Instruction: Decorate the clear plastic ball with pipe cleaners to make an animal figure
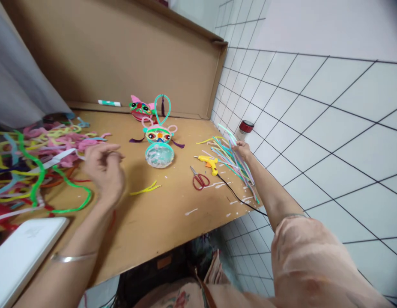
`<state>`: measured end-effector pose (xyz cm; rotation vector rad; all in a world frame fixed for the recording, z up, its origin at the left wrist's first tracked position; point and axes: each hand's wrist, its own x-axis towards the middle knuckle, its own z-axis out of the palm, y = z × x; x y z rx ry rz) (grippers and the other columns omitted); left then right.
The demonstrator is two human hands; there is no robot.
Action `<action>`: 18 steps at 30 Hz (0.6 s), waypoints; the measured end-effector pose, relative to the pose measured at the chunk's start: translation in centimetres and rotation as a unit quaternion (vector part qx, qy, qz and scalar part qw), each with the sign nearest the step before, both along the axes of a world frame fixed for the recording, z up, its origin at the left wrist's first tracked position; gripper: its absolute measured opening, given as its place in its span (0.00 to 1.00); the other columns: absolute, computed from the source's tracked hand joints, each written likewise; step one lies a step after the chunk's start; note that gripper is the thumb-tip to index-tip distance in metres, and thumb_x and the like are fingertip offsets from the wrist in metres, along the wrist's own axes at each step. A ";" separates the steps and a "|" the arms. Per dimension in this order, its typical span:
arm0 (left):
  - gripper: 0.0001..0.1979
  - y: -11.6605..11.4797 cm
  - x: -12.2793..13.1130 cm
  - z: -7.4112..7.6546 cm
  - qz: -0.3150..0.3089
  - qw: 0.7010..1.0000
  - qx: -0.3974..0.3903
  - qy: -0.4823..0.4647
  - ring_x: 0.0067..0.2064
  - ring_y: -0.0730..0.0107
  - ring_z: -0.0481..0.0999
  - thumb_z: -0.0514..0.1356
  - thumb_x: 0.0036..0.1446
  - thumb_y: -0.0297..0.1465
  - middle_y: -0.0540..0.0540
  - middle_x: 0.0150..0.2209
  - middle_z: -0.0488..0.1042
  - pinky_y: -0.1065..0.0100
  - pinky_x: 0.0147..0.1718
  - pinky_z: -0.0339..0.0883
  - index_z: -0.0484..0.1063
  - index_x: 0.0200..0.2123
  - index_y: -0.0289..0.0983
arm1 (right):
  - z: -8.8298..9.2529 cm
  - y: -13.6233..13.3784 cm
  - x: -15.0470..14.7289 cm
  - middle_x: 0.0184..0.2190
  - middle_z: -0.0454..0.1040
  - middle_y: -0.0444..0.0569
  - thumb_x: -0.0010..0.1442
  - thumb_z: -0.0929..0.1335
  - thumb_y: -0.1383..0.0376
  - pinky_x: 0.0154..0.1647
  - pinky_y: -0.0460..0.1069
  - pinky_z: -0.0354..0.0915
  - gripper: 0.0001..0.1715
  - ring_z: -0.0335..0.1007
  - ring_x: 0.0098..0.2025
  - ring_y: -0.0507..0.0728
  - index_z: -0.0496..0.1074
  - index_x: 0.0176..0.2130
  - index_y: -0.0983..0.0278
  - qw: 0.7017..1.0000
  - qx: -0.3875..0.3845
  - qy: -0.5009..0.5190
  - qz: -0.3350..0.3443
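My right hand (241, 149) reaches to the table's right side, its fingers closed on the upper end of a spread bundle of pastel pipe cleaners (232, 158). My left hand (105, 169) hovers over the left part of the table with fingers loosely curled; nothing shows in them. Beside it lies a heap of colourful fuzzy pipe cleaners (66, 147). Between my hands sits a clear, turquoise-tinted round plastic piece (159, 155). It touches a decorated mask-like figure (159, 135) with pink ear loops and purple tassels. A short yellow pipe cleaner piece (146, 188) lies nearer me.
Red-handled scissors (201, 181) and a yellow glue gun (209, 163) with a black cord lie right of centre. A red-lidded jar (246, 129) stands by the tiled wall. Behind are a pink figure (141, 109) and a marker (109, 103). A white box-like object (28, 256) sits front left.
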<state>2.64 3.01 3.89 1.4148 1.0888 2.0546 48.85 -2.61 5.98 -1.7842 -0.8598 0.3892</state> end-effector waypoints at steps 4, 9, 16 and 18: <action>0.10 -1.7 7.9 5.2 -0.221 0.969 0.053 0.101 0.35 0.70 0.74 0.59 0.49 0.32 0.46 0.38 0.77 0.71 0.32 0.67 0.77 0.35 0.38 | -0.2 0.2 0.3 0.21 0.69 0.38 0.36 0.73 0.62 0.30 0.49 0.67 0.16 0.65 0.24 0.51 0.64 0.25 0.61 0.999 0.018 0.007 0.027; 0.10 -1.2 19.9 6.5 -0.476 0.839 -0.209 0.162 0.22 0.80 0.67 0.59 0.54 0.29 0.50 0.29 0.75 0.75 0.24 0.63 0.76 0.40 0.35 | -0.2 0.1 -0.2 0.22 0.72 0.40 0.35 0.75 0.58 0.31 0.50 0.68 0.19 0.68 0.26 0.52 0.67 0.26 0.61 0.995 0.023 -0.009 0.093; 0.10 -0.9 30.6 3.2 -0.414 0.838 -0.302 0.188 0.24 0.72 0.71 0.62 0.57 0.35 0.49 0.21 0.71 0.72 0.27 0.64 0.75 0.28 0.34 | -1.4 0.7 -0.6 0.23 0.73 0.42 0.40 0.74 0.55 0.34 0.49 0.67 0.17 0.68 0.28 0.53 0.72 0.27 0.63 0.980 0.006 -0.087 0.178; 0.12 -0.5 31.9 2.8 -0.385 0.854 -0.295 0.186 0.29 0.68 0.75 0.61 0.57 0.35 0.47 0.23 0.73 0.70 0.30 0.65 0.74 0.24 0.35 | -1.8 0.9 -0.3 0.22 0.71 0.41 0.40 0.73 0.56 0.34 0.48 0.65 0.14 0.67 0.29 0.53 0.72 0.25 0.63 0.972 -0.011 -0.121 0.199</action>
